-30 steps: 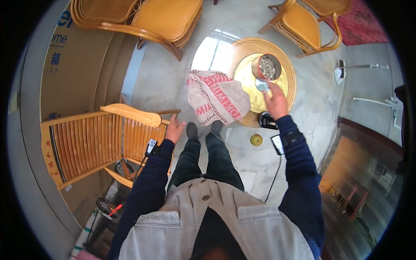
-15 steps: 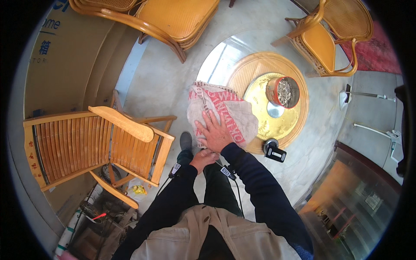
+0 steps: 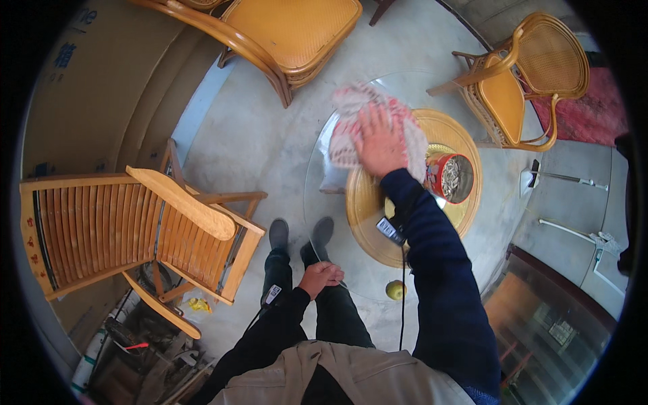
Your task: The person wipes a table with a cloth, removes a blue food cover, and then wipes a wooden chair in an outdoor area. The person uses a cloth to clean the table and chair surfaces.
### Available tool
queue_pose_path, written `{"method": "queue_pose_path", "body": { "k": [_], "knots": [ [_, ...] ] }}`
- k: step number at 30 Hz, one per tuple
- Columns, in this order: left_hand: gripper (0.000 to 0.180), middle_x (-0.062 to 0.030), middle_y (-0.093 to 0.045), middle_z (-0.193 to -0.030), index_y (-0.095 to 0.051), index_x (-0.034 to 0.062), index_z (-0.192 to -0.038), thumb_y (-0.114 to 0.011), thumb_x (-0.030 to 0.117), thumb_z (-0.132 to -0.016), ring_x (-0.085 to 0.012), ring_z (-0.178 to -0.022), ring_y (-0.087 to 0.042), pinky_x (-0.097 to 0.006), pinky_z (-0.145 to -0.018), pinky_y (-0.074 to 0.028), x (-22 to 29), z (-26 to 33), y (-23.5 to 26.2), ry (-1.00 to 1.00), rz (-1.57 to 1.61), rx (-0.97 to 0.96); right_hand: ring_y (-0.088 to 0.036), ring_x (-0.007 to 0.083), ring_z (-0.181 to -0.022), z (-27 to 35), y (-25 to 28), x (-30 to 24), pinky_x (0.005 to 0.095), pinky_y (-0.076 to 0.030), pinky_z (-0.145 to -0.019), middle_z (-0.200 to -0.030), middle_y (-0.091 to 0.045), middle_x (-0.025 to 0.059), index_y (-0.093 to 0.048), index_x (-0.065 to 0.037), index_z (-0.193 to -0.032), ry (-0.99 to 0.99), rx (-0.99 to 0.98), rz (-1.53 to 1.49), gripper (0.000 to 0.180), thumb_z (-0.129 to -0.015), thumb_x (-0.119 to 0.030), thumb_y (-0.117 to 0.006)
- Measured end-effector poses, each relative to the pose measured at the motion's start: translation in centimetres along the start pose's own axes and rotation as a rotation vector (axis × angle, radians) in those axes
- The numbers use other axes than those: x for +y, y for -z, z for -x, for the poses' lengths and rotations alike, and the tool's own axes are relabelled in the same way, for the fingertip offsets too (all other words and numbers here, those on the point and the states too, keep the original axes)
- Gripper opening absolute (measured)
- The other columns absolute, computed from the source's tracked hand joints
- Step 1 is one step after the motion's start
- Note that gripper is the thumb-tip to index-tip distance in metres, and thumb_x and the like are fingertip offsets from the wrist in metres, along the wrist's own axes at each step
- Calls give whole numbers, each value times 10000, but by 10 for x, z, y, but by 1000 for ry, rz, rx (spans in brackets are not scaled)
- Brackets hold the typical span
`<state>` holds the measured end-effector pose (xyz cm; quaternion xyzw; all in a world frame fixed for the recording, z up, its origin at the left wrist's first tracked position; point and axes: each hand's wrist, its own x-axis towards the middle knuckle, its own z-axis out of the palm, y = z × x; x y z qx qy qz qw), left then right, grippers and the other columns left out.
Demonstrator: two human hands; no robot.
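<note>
My right hand [image 3: 381, 143] lies flat, fingers spread, on a bunched white cloth [image 3: 345, 138] with red print, over the far left part of a round glass tabletop [image 3: 312, 196]. The cloth and hand are a little blurred. Beside the cloth, a red tin [image 3: 437, 177] of small pale pieces stands on a gold tray [image 3: 466, 212], above a round woven wooden base [image 3: 361, 226]. My left hand [image 3: 322, 278] is low, by my knees, its fingers curled at the near glass rim. A yellow-green round fruit [image 3: 395, 290] lies near my right forearm.
A slatted wooden folding chair [image 3: 108, 226] stands at the left. Rattan chairs stand at the far side [image 3: 297, 30] and far right [image 3: 499, 88]. A large cardboard box [image 3: 101, 101] leans at left. At lower right is a glass-fronted cabinet [image 3: 540, 317].
My right hand has pushed the cloth away from me and to the right, over the glass. My left hand remains near the rim. The fruit shows now; the black device beside the tray no longer does.
</note>
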<state>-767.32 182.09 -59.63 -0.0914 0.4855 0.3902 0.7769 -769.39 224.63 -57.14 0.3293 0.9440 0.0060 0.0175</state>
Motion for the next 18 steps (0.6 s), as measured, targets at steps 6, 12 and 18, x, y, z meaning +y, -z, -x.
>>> {"method": "queue_pose_path", "body": {
  "k": [6,12,18],
  "knots": [
    [307,-213,-772,-1227,-671,-60,-1273,-561,204,-1162,-294,-1138,-779,-400,-980,-641,6,1,0,24,-32,18,-266,421,-1661,-31,-3,10,655,-233,-1308,-1790,-322,197,-448,-102,-1688,-100,18,-23,728,-1081,-485,-571],
    [309,-189,-784,-1187,-677,-58,-1278,-575,208,-1157,-275,-1095,-789,-383,-948,-648,-4,1,-4,18,-28,15,-282,403,-1659,117,-1,-113,669,-152,-1327,-1786,-344,179,-495,-120,-1658,193,-190,-259,719,-1062,-516,-562],
    [326,-184,-781,-1205,-673,-39,-1333,-595,223,-1156,-273,-1106,-789,-394,-967,-647,-10,-1,-2,14,50,-11,-274,384,-1662,185,2,-129,676,-170,-1324,-1783,-353,165,-481,-148,-1670,436,-328,-347,788,-1006,-528,-668]
  ]
}}
